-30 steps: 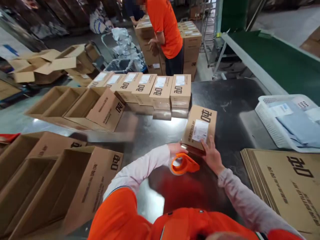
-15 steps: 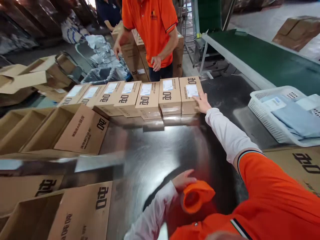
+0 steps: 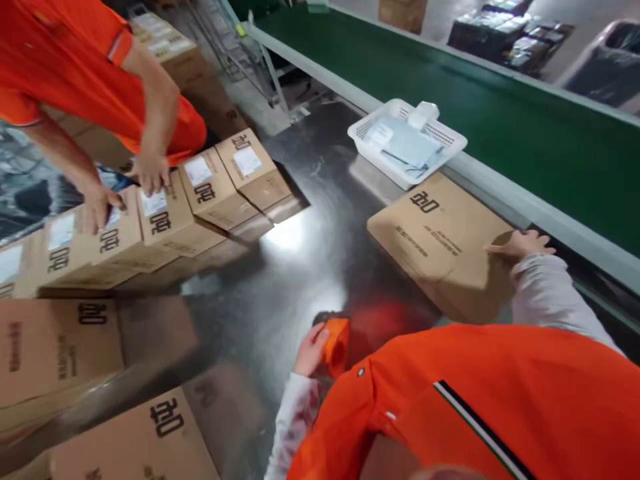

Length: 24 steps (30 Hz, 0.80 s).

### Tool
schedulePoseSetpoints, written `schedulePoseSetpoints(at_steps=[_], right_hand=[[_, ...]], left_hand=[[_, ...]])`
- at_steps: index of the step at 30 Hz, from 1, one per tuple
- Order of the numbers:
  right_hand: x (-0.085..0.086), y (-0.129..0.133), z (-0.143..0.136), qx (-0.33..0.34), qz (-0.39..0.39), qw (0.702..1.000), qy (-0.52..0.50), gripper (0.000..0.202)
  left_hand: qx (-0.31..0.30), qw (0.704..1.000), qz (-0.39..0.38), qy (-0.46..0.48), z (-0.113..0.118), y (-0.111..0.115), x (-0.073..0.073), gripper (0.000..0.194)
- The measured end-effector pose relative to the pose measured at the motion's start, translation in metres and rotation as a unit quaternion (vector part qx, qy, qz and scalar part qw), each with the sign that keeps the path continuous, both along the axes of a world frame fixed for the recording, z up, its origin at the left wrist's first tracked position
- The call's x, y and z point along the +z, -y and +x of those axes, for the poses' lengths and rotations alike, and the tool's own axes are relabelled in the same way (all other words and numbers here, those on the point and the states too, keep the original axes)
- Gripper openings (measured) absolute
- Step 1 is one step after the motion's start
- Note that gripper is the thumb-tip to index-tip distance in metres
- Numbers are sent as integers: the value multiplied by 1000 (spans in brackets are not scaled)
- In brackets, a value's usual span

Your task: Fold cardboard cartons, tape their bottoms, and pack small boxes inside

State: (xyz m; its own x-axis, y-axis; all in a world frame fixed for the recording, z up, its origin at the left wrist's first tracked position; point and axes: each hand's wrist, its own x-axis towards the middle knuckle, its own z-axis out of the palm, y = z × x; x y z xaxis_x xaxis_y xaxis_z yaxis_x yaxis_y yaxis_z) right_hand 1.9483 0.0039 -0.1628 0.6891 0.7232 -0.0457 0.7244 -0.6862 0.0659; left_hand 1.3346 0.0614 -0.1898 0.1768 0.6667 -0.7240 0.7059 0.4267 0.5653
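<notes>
My right hand [image 3: 523, 245] grips the right edge of a flat folded carton [image 3: 440, 233], its thumb on the top face and its fingers past the edge. The carton lies on the dark metal table [image 3: 320, 260], beside the conveyor. Low in the middle, my left hand [image 3: 311, 348] is wrapped round an orange tape dispenser [image 3: 337, 343] close to my body. A row of closed boxes with white labels [image 3: 210, 190] runs along the table's far left side.
Another person's hands [image 3: 150, 170] rest on the labelled boxes. A white basket [image 3: 407, 143] of pale packets stands behind the flat carton. A green conveyor [image 3: 450, 93] crosses the back right. More cartons [image 3: 55, 347] stand at the lower left.
The view has turned right. My right hand has left the labelled box and taken hold of the flat carton. My left hand has closed on the orange dispenser. The other person's hands have reached the boxes.
</notes>
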Motion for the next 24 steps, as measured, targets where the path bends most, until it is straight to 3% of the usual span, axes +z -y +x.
schedulePoseSetpoints(at_steps=[3, 8, 12, 15, 18, 20, 22, 24], right_hand=[[-6, 38, 33, -34, -33, 998, -46, 72], [-13, 42, 38, -73, -56, 991, -102, 93], [-8, 51, 21, -102, 2, 989, -108, 95], [0, 59, -1, -111, 39, 987, -109, 94], [18, 61, -30, -72, 38, 985, -152, 79], [38, 58, -58, -12, 33, 982, -187, 65], [59, 53, -96, 83, 18, 973, -216, 48], [78, 49, -143, 219, 7, 941, -256, 28]], left_hand=[[36, 998, 42, 14, 50, 18, 18, 51], [39, 993, 82, 71, 126, 60, 43, 44], [60, 990, 115, 49, 158, 82, 56, 39], [30, 989, 141, -20, 168, 84, 70, 40], [-22, 984, 162, -71, 168, 74, 90, 44], [-45, 979, 179, -90, 164, 62, 106, 45], [-58, 971, 203, -114, 158, 46, 123, 46], [-71, 961, 226, -143, 153, 30, 142, 50]])
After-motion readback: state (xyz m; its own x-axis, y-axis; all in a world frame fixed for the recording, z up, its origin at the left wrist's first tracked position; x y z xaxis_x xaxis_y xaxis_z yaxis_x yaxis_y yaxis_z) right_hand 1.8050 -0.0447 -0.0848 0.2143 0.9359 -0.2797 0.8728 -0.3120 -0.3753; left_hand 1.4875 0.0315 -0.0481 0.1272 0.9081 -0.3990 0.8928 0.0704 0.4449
